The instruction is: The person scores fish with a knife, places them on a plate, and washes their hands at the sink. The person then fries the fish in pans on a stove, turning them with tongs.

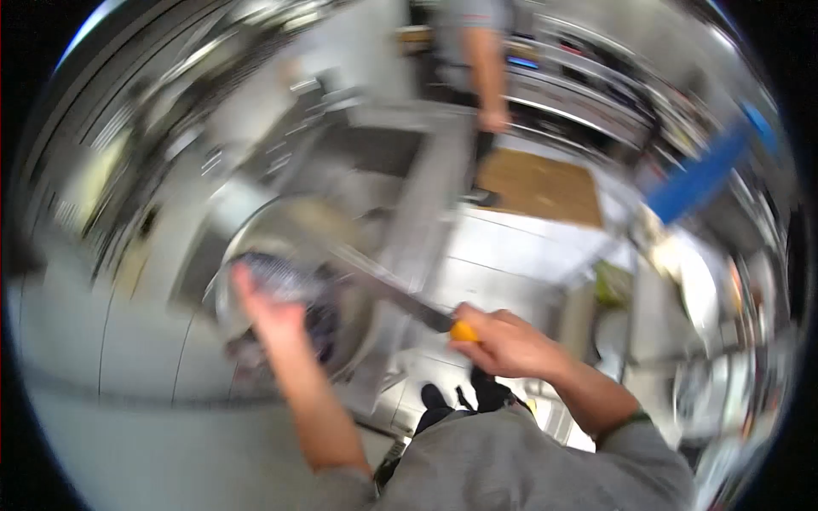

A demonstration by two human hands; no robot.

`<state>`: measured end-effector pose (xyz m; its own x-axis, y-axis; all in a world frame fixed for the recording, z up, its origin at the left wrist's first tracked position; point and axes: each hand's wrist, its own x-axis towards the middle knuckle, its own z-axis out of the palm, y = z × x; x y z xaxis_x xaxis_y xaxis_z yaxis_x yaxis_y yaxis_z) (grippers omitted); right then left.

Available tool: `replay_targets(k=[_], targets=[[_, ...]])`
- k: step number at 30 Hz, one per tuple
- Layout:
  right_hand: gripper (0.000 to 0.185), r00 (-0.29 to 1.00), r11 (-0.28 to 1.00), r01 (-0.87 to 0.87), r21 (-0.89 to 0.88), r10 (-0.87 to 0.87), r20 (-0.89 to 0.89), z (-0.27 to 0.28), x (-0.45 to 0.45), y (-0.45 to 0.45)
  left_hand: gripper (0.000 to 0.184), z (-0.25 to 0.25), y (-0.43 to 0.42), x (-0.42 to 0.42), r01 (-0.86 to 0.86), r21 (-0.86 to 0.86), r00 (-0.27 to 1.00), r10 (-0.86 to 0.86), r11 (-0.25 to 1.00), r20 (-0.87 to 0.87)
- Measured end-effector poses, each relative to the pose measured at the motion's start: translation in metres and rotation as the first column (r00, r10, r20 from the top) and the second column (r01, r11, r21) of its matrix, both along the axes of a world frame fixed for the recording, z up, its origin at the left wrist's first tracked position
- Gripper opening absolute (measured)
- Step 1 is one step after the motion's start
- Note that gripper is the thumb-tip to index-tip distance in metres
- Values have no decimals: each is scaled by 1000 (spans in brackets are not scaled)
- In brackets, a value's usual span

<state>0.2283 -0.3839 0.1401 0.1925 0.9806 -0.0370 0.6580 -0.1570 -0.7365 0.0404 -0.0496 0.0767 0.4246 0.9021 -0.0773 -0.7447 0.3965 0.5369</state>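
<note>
My left hand [271, 308] holds a silvery, scaly fish [277, 274] over a large round metal bowl [362, 247]. Dark, blurred pieces that look like more fish [322, 328] lie in the bowl below it. My right hand [503, 342] is wrapped round the yellow handle of a long knife [396, 294], whose blade points up and left across the bowl. The blade's far end is smeared by motion, so I cannot tell whether it touches the fish.
A metal sink [362, 157] lies behind the bowl. Another person [486, 64] stands at the top, an arm hanging near a brown board [541, 186]. A blue object [703, 170] is at the right, above metal counters. White tiles cover the floor.
</note>
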Motion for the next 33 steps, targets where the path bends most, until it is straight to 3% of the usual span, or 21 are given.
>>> replay_targets(k=[2, 3, 4, 5, 7, 9, 11, 13, 14, 19, 24, 27, 30, 33], targets=[[28, 994, 994, 50, 93, -41, -101, -1, 8, -48, 56, 19, -52, 33, 137, -29, 983, -139, 990, -123], [28, 990, 992, 80, 102, -67, -127, 6, 5, -74, 58, 10, -66, 42, 247, -6, 964, -246, 969, -103], [28, 986, 977, 106, 184, -79, -146, 3, 4, -103, 57, 26, -109, 65, 197, -89, 956, -212, 976, -205], [28, 982, 972, 151, 178, -127, -140, 1, 5, -132, 53, 5, -119, 75, 343, -97, 926, -354, 934, -132], [27, 971, 959, 213, 185, -187, -151, 2, 3, -190, 47, -19, -178, 100, 511, -69, 841, -515, 857, -167], [26, 956, 943, 259, 210, -219, -194, 0, -7, -259, 47, -46, -249, 121, 700, -47, 697, -696, 713, -173], [25, 917, 905, 369, 210, -318, -241, -5, -22, -320, 34, -40, -331, 135, 840, -177, 494, -858, 513, -142], [26, 859, 861, 480, 171, -422, -289, -9, -44, -394, 30, -56, -410, 148, 820, -362, 397, -896, 443, -198], [28, 820, 833, 537, 136, -477, -316, -12, -59, -431, 31, -58, -449, 151, 869, -387, 283, -952, 308, -122], [28, 545, 572, 820, 16, -772, -328, -7, -163, -591, 37, -65, -641, 185, 963, -270, -58, -988, -17, -146], [27, 156, 173, 985, -16, -920, -360, -36, -264, -670, 35, -67, -806, 285, 996, -29, -87, -966, -83, -242], [26, -10, 16, 999, -50, -880, -474, -63, -295, -685, 32, -86, -868, 346, 999, 42, -9, -872, -34, -490], [25, -145, -75, 985, -156, -853, -501, -71, -304, -694, 22, -116, -899, 392, 984, 167, 92, -605, -69, -791], [27, -204, -90, 970, -227, -809, -551, -80, -298, -702, 15, -122, -903, 394, 910, 395, 334, -343, -125, -878]])
